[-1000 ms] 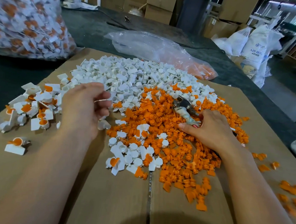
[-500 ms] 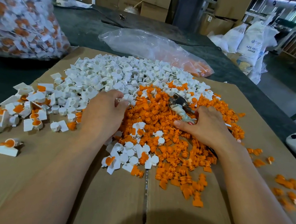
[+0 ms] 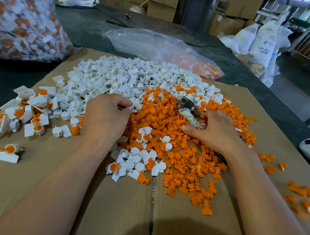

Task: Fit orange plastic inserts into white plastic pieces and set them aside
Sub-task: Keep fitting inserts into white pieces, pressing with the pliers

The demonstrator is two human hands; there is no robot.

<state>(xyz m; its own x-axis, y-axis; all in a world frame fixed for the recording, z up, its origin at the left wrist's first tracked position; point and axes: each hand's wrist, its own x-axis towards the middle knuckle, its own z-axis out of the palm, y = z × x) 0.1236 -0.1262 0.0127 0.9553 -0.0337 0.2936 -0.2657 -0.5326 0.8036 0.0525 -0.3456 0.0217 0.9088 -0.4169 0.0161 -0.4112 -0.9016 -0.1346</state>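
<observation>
The left hand (image 3: 107,118) pinched a white piece (image 3: 134,105) in its grip. The right hand (image 3: 216,134) lay on a metal tool (image 3: 185,105); its grip was unclear.

One view, head-worn, wide-angle; edges bow. We look forward and steeply down onto cardboard sheet (image 3: 126,215). Close range: our forearms enter from bottom edge. Left hand (image 3: 105,118) and right hand (image 3: 216,132) sit mid-frame, metal tool (image 3: 186,108) by right hand, white pieces (image 3: 117,75) just above centre. Top band reaches dark table (image 3: 94,28), stacked boxes (image 3: 163,5) beyond.
</observation>
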